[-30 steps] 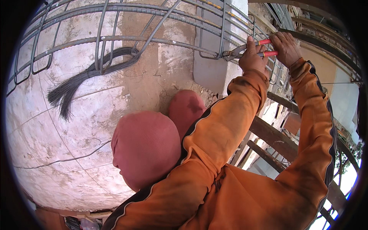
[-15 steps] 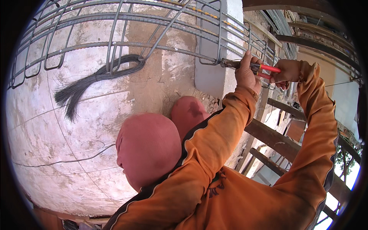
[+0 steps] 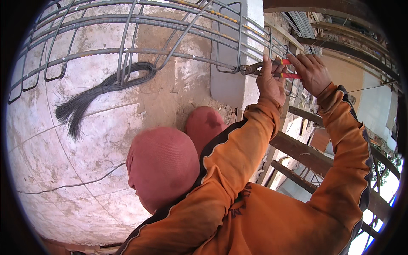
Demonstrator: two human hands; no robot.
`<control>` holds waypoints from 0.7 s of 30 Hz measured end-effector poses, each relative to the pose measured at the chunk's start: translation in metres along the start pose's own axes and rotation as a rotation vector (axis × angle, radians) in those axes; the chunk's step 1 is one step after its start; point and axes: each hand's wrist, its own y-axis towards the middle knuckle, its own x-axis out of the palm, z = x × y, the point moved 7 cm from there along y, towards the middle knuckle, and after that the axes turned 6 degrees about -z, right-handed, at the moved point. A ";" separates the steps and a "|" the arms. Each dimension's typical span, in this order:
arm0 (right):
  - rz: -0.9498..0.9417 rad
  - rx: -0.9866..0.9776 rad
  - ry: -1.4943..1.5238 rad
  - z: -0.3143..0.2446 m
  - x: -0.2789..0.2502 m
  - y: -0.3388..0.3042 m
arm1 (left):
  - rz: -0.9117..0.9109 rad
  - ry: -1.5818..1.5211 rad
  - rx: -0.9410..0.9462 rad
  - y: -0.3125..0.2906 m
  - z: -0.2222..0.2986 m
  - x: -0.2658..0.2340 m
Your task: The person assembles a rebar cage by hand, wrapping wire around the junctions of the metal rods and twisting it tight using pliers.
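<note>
My left hand [image 3: 271,84] and my right hand [image 3: 313,73] are raised together on a pair of red-handled pincers [image 3: 265,69]. The left hand grips near the jaws, and the right hand's fingers lie over the red handle ends. The dark jaws point left and bite at a joint of the steel rebar cage [image 3: 178,54], where a stirrup crosses a long bar. Both arms wear orange sleeves with dark piping. A bundle of thin dark tie wire [image 3: 104,88] hangs over a bar at the left, apart from my hands.
My knees in reddish trousers [image 3: 163,170] fill the lower middle. Below lies a rough whitish concrete floor [image 3: 63,140] with a loose wire on it. A grey concrete column [image 3: 231,85] stands behind the cage, and wooden scaffold planks [image 3: 297,153] run at the right.
My hands and the pincers have come down and a little left in the picture. The pincers now lie level with their jaws at the bar.
</note>
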 end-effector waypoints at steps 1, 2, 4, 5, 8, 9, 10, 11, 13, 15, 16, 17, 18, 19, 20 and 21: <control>-0.283 0.005 0.187 0.009 0.019 0.004 | -0.030 -0.027 -0.034 0.001 -0.004 -0.002; -0.563 0.004 0.388 0.013 0.038 0.005 | -0.050 -0.046 -0.062 0.000 -0.002 -0.006; -1.249 0.343 1.217 0.008 0.058 -0.017 | -0.128 -0.070 -0.046 -0.003 0.000 -0.011; -1.270 0.384 1.323 0.007 0.059 -0.019 | -0.021 -0.047 -0.068 -0.002 0.000 -0.016; -1.288 0.480 1.377 -0.001 0.061 -0.028 | 0.273 0.057 -0.088 -0.008 -0.001 -0.024; -0.945 0.370 0.972 0.007 0.052 -0.021 | 0.307 0.081 -0.090 -0.007 -0.001 -0.021; -0.601 0.256 0.569 0.001 0.033 -0.023 | 0.341 0.104 -0.093 -0.007 0.001 -0.018; -0.251 0.134 0.168 -0.010 0.006 -0.022 | 0.372 0.129 -0.089 -0.006 0.004 -0.019; -0.143 0.137 0.138 -0.011 -0.003 -0.018 | 0.282 0.053 -0.027 0.002 0.013 -0.010; 0.012 0.121 0.116 -0.009 -0.013 -0.023 | 0.179 0.017 -0.013 -0.003 0.006 -0.007; -0.232 0.272 0.400 0.013 0.015 -0.029 | 0.160 -0.069 -0.053 -0.007 -0.004 -0.007; -0.649 0.357 0.667 0.021 0.046 -0.032 | 0.145 -0.052 -0.065 -0.009 -0.003 -0.011; -0.955 0.505 1.179 0.017 0.061 -0.045 | 0.128 -0.039 -0.084 -0.012 -0.002 -0.017; -1.241 0.642 1.707 0.000 0.062 -0.061 | 0.112 -0.026 -0.104 -0.014 -0.004 -0.021; -1.086 0.558 1.558 0.007 0.058 -0.051 | 0.111 -0.041 -0.101 -0.008 0.000 -0.021; -0.941 0.461 1.414 0.005 0.057 -0.044 | 0.155 0.007 -0.100 -0.005 0.005 -0.026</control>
